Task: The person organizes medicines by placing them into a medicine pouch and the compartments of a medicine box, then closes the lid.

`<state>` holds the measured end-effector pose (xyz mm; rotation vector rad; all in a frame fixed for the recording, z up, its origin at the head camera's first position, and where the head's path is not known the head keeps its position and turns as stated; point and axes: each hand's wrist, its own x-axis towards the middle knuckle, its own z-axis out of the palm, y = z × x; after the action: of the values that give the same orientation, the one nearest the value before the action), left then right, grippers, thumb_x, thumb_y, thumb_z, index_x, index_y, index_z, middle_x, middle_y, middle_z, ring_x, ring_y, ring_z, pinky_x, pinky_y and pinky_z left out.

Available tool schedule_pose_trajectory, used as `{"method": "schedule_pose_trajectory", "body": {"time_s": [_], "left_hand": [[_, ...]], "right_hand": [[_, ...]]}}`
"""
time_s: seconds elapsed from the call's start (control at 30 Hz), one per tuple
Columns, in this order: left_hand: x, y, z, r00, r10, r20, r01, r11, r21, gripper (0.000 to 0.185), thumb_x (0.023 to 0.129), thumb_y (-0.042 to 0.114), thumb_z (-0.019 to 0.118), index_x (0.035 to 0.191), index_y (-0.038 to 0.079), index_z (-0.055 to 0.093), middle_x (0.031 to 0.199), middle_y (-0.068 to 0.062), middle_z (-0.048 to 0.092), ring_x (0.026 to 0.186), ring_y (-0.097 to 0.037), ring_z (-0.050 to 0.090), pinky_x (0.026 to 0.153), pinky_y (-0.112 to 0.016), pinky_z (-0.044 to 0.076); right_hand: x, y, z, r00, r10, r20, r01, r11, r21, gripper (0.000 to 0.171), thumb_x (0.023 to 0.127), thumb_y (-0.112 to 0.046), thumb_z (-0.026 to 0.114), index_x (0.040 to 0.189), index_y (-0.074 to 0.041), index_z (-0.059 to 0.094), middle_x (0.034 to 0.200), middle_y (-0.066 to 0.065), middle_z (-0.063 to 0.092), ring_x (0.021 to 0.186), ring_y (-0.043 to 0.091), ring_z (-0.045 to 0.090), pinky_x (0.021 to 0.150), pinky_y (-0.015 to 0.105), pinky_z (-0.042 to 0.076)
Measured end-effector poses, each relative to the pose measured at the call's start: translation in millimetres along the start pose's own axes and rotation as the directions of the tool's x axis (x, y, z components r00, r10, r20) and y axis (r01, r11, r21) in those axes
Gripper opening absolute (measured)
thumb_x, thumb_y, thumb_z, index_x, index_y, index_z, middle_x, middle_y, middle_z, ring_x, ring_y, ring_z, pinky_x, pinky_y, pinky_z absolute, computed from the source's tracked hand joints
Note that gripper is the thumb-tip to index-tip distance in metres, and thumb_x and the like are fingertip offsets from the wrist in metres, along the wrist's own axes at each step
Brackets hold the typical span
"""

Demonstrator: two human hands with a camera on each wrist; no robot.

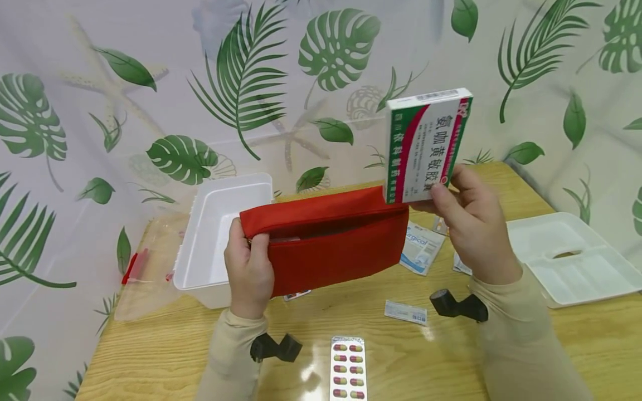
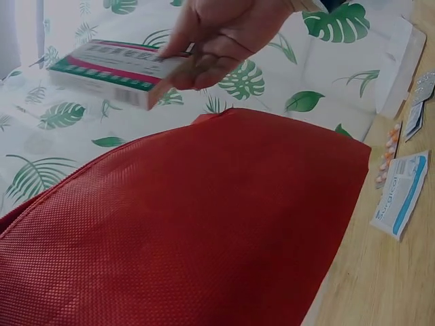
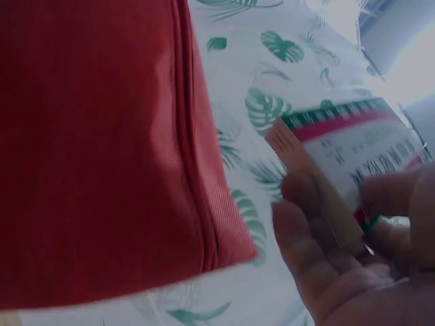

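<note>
In the head view, the left hand point(image 1: 250, 273) gripped a red pouch point(image 1: 341, 250) above the counter point(image 1: 170, 351); the right hand point(image 1: 473, 225) pinched a medicine box point(image 1: 421, 147). The left wrist view showed box and pouch apart; the right, fingers point(image 3: 298, 234) clasping the box.

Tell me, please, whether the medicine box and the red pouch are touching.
Apart: though they overlap in the head view, the right wrist view plainly shows leaf-printed backdrop between the medicine box and the red pouch.
</note>
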<state>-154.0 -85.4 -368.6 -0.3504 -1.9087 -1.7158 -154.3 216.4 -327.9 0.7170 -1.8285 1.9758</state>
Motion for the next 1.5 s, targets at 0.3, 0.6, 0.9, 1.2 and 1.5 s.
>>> {"method": "schedule_pose_trajectory", "body": {"time_s": [0.3, 0.6, 0.9, 1.2, 1.5], "left_hand": [[-4.4, 1.3, 5.6, 0.998, -0.018, 0.061, 0.018, 1.0, 0.009, 0.016, 0.094, 0.007, 0.041, 0.105, 0.001, 0.052, 0.1, -0.006, 0.065, 0.087, -0.019, 0.059, 0.074, -0.038, 0.049], [-4.7, 2.6, 7.1, 0.995, 0.1, 0.015, -0.1, 0.994, 0.053, 0.017, 0.091, 0.005, 0.041, 0.102, -0.001, 0.053, 0.095, -0.006, 0.066, 0.083, -0.018, 0.06, 0.069, -0.033, 0.05], [-4.0, 4.1, 5.2, 0.978, 0.202, -0.049, -0.199, 0.978, 0.059, 0.021, 0.088, 0.005, 0.039, 0.102, -0.003, 0.052, 0.095, -0.006, 0.067, 0.084, -0.021, 0.06, 0.069, -0.03, 0.05], [-3.9, 5.8, 3.4, 0.969, 0.234, -0.077, -0.231, 0.972, 0.051, 0.021, 0.087, 0.004, 0.038, 0.099, -0.005, 0.053, 0.091, -0.007, 0.067, 0.078, -0.02, 0.061, 0.064, -0.028, 0.05], [-6.3, 5.7, 5.0, 0.969, 0.239, -0.064, -0.235, 0.97, 0.064, 0.021, 0.088, 0.007, 0.039, 0.099, -0.004, 0.053, 0.089, -0.007, 0.068, 0.075, -0.02, 0.062, 0.063, -0.028, 0.051]], "right_hand": [[-2.6, 11.4, 22.5, 0.948, -0.184, 0.261, 0.257, 0.924, -0.282, 0.038, 0.087, 0.015, 0.057, 0.124, 0.005, 0.057, 0.117, 0.012, 0.064, 0.099, 0.017, 0.065, 0.079, 0.025, 0.054], [-2.9, 11.4, 22.8, 0.928, -0.18, 0.327, 0.314, 0.85, -0.423, 0.048, 0.081, 0.015, 0.065, 0.126, 0.0, 0.058, 0.111, 0.009, 0.067, 0.084, 0.013, 0.067, 0.071, 0.02, 0.053], [-6.8, -8.2, 11.6, 0.916, -0.137, 0.377, 0.341, 0.76, -0.554, 0.051, 0.079, 0.006, 0.072, 0.126, -0.012, 0.062, 0.112, -0.004, 0.064, 0.09, 0.008, 0.055, 0.069, 0.019, 0.044], [-9.9, -20.2, 2.0, 0.911, -0.156, 0.383, 0.389, 0.637, -0.665, 0.051, 0.075, 0.002, 0.076, 0.121, -0.017, 0.068, 0.109, -0.006, 0.066, 0.097, 0.012, 0.046, 0.069, 0.023, 0.036], [-8.7, -12.6, 4.6, 0.876, -0.176, 0.449, 0.462, 0.571, -0.679, 0.044, 0.076, -0.001, 0.075, 0.116, -0.018, 0.071, 0.105, 0.0, 0.062, 0.098, 0.02, 0.05, 0.079, 0.033, 0.037]]}}
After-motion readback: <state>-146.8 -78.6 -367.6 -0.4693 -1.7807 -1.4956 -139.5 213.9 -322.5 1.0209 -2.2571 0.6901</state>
